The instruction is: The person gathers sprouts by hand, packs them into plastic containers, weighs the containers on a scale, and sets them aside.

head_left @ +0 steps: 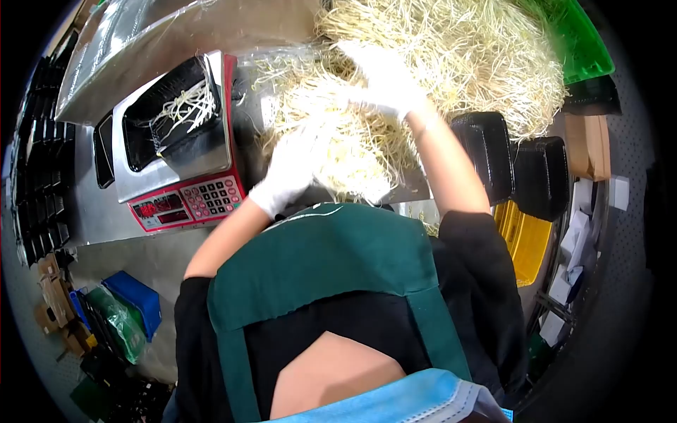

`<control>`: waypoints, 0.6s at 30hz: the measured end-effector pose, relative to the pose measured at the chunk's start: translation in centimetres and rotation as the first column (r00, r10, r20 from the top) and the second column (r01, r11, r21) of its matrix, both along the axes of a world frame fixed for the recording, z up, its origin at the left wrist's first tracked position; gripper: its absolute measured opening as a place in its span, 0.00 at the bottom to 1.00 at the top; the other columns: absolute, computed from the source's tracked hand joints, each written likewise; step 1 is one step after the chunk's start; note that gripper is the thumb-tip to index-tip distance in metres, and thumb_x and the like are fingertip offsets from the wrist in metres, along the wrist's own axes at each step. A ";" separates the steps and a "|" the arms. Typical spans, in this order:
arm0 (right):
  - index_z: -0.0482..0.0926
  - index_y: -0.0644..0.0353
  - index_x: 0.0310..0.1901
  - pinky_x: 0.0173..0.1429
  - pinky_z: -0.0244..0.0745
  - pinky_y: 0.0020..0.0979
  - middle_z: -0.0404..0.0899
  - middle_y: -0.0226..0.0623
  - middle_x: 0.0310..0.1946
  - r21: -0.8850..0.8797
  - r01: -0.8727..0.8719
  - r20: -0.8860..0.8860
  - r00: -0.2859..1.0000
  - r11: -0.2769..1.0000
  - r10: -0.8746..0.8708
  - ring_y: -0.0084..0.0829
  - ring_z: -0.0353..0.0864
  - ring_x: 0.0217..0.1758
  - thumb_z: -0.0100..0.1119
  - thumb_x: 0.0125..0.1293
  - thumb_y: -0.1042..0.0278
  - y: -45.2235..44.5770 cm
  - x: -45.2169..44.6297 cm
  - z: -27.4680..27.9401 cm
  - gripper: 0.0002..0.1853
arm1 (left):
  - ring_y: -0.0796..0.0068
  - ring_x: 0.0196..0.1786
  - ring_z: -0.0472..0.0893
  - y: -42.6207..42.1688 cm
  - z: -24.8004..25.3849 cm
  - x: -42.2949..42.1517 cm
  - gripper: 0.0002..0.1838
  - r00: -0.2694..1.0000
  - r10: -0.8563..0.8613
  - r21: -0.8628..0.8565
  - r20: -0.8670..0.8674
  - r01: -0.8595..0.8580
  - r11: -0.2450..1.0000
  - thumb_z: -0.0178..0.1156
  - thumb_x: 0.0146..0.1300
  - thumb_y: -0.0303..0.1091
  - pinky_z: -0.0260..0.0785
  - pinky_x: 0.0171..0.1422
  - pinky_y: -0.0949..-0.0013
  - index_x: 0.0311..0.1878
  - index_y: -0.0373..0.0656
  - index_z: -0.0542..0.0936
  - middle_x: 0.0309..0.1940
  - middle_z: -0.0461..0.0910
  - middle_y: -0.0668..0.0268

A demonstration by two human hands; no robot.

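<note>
A loose heap of bean sprouts (363, 148) lies in front of me, joined at the back to a much larger pile of bean sprouts (465, 56). My left hand (297, 158), in a white glove, rests against the left side of the nearer heap with its fingers stretched out; glare blurs their tips. Also in a white glove, my right hand (384, 77) reaches over the far side of that heap, fingers extended and thumb apart, sprouts between them. To the left, a red and silver digital scale (180, 201) carries a black tray (144, 144) with a few sprouts inside.
Upturned black trays (483, 151) stand right of the sprouts, near a yellow crate (522, 243). A green crate (582, 46) sits at the back right. Stacked black trays (42, 162) line the far left. Below the table's left edge is a blue bin (137, 299).
</note>
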State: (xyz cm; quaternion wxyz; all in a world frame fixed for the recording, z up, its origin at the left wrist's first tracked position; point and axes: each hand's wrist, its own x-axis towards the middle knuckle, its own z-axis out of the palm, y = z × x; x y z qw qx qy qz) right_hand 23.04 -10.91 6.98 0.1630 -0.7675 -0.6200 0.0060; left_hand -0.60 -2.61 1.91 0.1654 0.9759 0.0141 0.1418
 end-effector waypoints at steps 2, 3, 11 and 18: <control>0.66 0.61 0.68 0.60 0.74 0.38 0.77 0.54 0.54 -0.087 0.111 -0.467 0.873 0.990 -0.139 0.44 0.80 0.51 0.61 0.56 0.35 0.3 1.1 -1.7 0.45 | 0.49 0.74 0.57 0.9 2.1 4.0 0.42 0.997 0.076 0.148 0.000 -0.075 0.986 0.58 0.58 0.40 0.51 0.76 0.54 0.74 0.37 0.55 0.72 0.56 0.45; 0.66 0.61 0.67 0.57 0.76 0.38 0.79 0.54 0.51 -0.144 0.088 -0.493 0.857 0.986 -0.149 0.44 0.82 0.46 0.61 0.56 0.34 0.1 0.4 -2.3 0.46 | 0.49 0.74 0.57 1.8 1.6 5.1 0.42 0.998 0.070 0.146 -0.002 -0.069 0.987 0.58 0.58 0.40 0.51 0.76 0.54 0.74 0.37 0.55 0.72 0.56 0.45; 0.64 0.63 0.68 0.71 0.61 0.47 0.67 0.55 0.65 0.018 0.067 0.219 0.973 0.998 -0.069 0.53 0.67 0.68 0.62 0.48 0.25 -6.8 4.4 1.0 0.55 | 0.51 0.66 0.69 4.8 -0.9 8.3 0.58 0.974 -0.159 0.054 -0.163 0.169 0.984 0.78 0.34 0.46 0.58 0.72 0.56 0.71 0.37 0.61 0.63 0.70 0.48; 0.39 0.55 0.77 0.76 0.56 0.42 0.52 0.58 0.73 -0.353 0.761 -0.085 0.552 0.544 -0.829 0.55 0.57 0.74 0.71 0.47 0.38 -3.9 11.4 -3.8 0.64 | 0.51 0.50 0.78 4.2 0.3 7.7 0.25 0.964 -0.067 -0.083 -0.256 0.047 0.995 0.51 0.61 0.31 0.70 0.55 0.54 0.63 0.41 0.72 0.52 0.77 0.49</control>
